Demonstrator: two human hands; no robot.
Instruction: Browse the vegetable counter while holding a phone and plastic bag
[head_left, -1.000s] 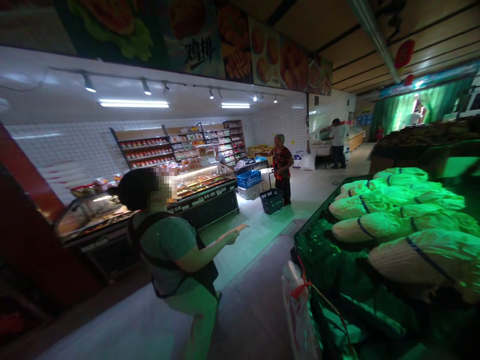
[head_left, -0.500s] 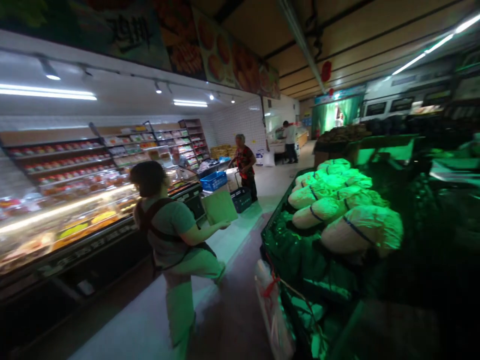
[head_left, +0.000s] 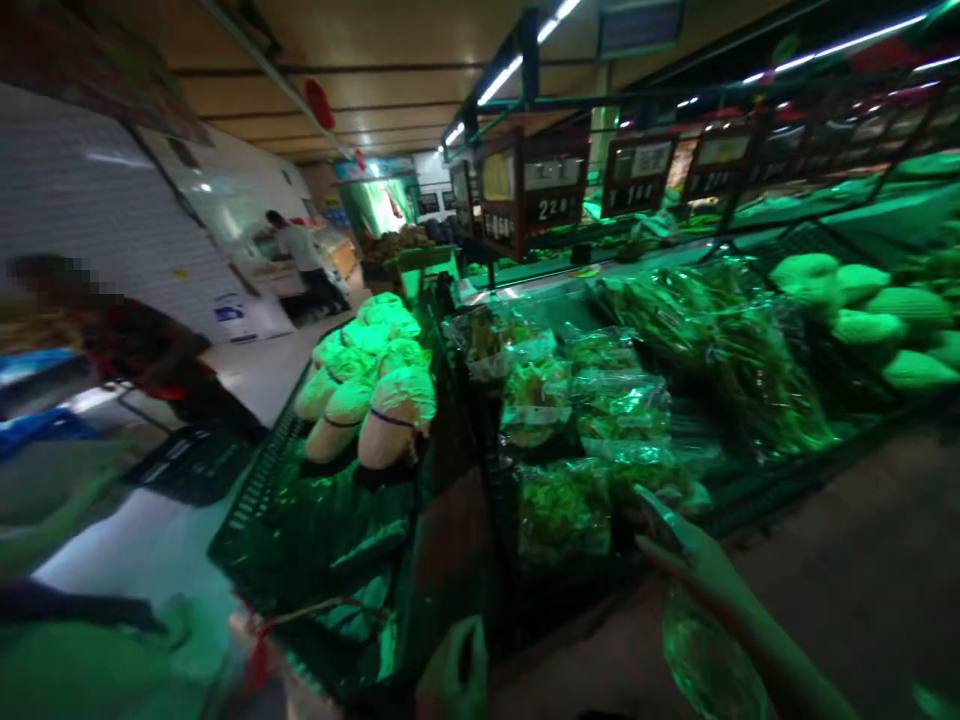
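Right hand, fingers extended and spread, the tips at the near edge of the bagged greens; whether they touch the wrapping cannot be told. A clear plastic bag hangs below the wrist of this hand; how it is held is hidden. Left hand, at the lower frame edge, appears loosely curled with nothing visibly in it; its state cannot be told for certain. Beyond the right fingertips lie more wrapped leafy packs on the green-lit display. Further left of the fingers, napa cabbages lie stacked. Far left, other people stand in the aisle, blurred.
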